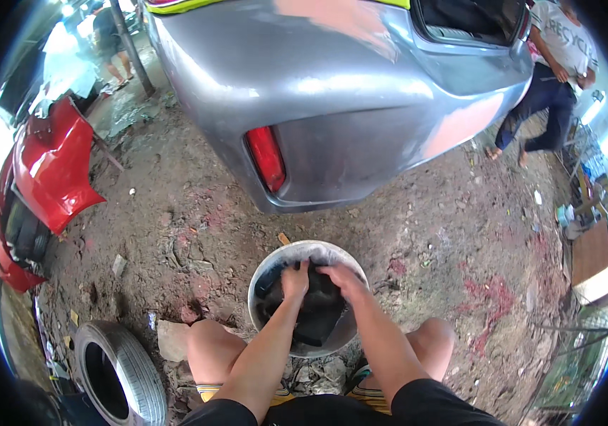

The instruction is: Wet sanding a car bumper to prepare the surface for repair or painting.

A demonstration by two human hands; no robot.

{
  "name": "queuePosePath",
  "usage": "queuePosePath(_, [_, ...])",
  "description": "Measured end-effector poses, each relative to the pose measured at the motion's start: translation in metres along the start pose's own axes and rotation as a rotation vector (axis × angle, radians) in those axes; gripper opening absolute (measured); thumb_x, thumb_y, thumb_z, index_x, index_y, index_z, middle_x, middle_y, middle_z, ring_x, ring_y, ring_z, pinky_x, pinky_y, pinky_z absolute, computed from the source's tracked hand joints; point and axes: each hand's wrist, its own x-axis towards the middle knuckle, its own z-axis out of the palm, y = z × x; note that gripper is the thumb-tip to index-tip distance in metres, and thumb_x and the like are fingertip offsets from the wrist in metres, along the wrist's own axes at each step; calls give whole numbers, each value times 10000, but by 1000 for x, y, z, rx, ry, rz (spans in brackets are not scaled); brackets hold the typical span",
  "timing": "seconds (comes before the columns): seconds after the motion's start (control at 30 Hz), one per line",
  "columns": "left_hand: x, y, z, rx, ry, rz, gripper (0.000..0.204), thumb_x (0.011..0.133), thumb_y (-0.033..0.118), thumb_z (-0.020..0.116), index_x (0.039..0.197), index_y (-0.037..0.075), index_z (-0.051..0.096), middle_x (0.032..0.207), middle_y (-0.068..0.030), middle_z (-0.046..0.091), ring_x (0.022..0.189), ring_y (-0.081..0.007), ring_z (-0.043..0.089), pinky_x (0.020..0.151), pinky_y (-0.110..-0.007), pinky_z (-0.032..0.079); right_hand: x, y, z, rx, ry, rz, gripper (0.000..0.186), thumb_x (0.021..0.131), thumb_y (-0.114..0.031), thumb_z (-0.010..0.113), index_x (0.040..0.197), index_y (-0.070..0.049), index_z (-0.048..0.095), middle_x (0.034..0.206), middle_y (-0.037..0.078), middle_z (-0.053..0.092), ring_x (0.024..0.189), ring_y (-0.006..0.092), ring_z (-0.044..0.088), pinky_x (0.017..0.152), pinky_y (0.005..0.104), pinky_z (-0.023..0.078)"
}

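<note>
Squatting on the dirt floor, the person has both hands down in a grey bucket (309,250) set between the knees. The left hand (295,280) and right hand (339,277) each curl closed on a dark wet cloth (318,312) bunched under the fingers. A sanded grey car bumper (346,106) looms ahead; a tyre (116,373) and red bumper (52,167) lie left.
</note>
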Motion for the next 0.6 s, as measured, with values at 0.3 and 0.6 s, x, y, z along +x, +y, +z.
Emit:
queuePosePath(0.3, [-79,236,-124,264,-344,809,367,1028,300,468,985,-13,655,845,-270,636,911,-428,632,776,-483,496,-5,4,-14,588,-314,206,268,864,-148,661,1109,-41,649,1060,103,704,997,299,674,879,529,537])
queuePosePath(0.6, [-41,396,-218,830,642,1619,603,975,482,503,1455,121,445,1533,-161,388,1425,-409,324,1166,-565,246,18,-12,5,492,-281,281,352,917,-199,625,1210,-4,607,1135,173,686,1014,351,669,937,522,520])
